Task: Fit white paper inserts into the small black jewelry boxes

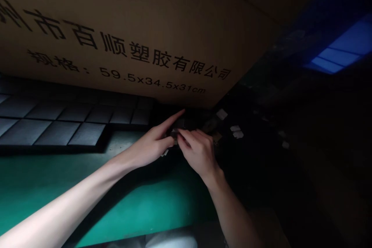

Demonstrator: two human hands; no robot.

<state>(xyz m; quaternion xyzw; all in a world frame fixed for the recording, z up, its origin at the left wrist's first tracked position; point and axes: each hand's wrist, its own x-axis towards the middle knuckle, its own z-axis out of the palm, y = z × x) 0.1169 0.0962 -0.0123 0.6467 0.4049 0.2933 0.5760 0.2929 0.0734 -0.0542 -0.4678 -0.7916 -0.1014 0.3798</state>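
Note:
Both hands meet near the middle of the view, just below the lower right corner of a large cardboard box. My left hand [157, 143] has its index finger stretched out and its thumb apart, beside a small dark item [176, 131] that is hard to make out in the shadow. The fingers of my right hand [197, 147] are bent and pressed together at that same item. Small pale pieces [164, 153] show just under my left thumb.
The printed cardboard box [130, 19] fills the upper view. Rows of dark square boxes [52, 128] lie on the green table [35, 178] at left. Whitish scraps [236, 131] are scattered right of my hands. A blue surface [340, 52] reflects light at the upper right.

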